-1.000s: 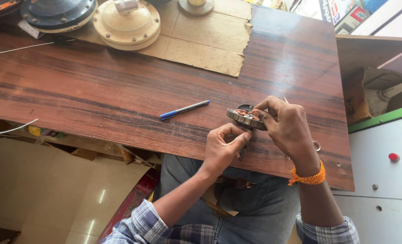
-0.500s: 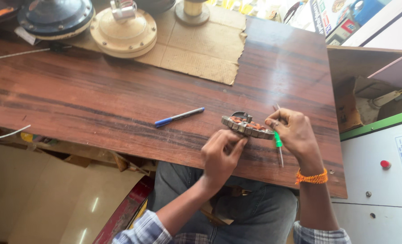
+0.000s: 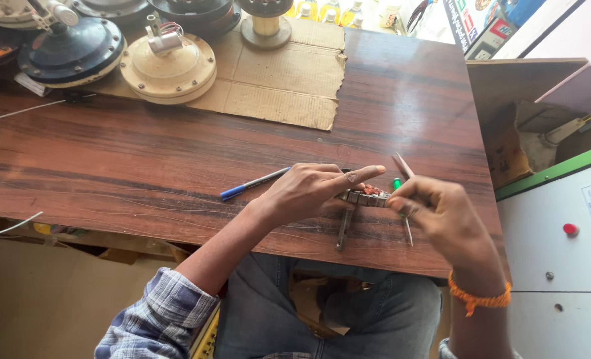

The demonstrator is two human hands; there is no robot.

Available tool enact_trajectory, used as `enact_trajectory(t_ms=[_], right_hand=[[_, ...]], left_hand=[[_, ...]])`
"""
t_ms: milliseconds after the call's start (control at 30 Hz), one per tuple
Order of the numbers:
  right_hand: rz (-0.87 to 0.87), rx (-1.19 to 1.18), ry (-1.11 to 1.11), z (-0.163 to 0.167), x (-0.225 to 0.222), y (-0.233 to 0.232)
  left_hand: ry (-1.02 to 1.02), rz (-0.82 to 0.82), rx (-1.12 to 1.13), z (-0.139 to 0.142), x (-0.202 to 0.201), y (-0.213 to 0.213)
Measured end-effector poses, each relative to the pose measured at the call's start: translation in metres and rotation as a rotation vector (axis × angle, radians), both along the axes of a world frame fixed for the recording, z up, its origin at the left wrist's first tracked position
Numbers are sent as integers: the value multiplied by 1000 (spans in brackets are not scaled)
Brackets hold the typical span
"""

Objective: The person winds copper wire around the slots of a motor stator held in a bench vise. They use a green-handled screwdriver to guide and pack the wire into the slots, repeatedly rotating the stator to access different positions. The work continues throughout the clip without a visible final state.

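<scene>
The left hand [image 3: 312, 193] lies over a small metal part [image 3: 365, 197] with copper-coloured winding, near the front edge of the desk [image 3: 142, 166]. Its fingers are stretched out flat and press on the part from above; they are not curled around it. The right hand [image 3: 441, 216] is just beside the part, on its right side. Its fingers are closed on a thin tool [image 3: 401, 174] with a green handle; the tool is tilted and a little blurred, so I cannot tell its exact kind. A dark metal piece [image 3: 344, 229] lies on the desk below the part. A blue pen [image 3: 252, 184] lies left of the left hand, near it. At the back of the desk is a sheet of cardboard [image 3: 282, 80], with a cream round motor housing [image 3: 168, 66] on it and a dark blue one [image 3: 69, 50] beside.
</scene>
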State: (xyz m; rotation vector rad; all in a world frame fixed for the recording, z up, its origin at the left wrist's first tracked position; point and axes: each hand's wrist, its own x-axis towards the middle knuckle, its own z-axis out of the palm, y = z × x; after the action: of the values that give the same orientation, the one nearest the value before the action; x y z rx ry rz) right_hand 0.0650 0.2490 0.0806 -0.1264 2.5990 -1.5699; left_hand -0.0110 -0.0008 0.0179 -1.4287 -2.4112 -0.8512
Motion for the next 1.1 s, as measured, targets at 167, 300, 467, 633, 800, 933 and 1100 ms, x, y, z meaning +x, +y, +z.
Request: enact_trajectory(t_ms=[167, 300, 467, 633, 800, 933, 1100], right_hand=[[23, 195, 72, -4, 19, -31], [-4, 189, 32, -9, 23, -35], [-53, 344, 121, -40, 30, -45], [-123, 480, 553, -80, 25, -56], [-87, 473, 664, -103, 27, -49], [-71, 476, 615, -108, 30, -42], [-49, 458, 584, -106, 41, -41]], left_hand=[[41, -13, 139, 2, -2, -3], [35, 31, 105, -2, -1, -4], [61, 11, 154, -8, -4, -3], [83, 26, 154, -14, -2, -4], [130, 26, 214, -18, 3, -2], [107, 35, 185, -14, 5, 1], [206, -5, 140, -8, 7, 3]])
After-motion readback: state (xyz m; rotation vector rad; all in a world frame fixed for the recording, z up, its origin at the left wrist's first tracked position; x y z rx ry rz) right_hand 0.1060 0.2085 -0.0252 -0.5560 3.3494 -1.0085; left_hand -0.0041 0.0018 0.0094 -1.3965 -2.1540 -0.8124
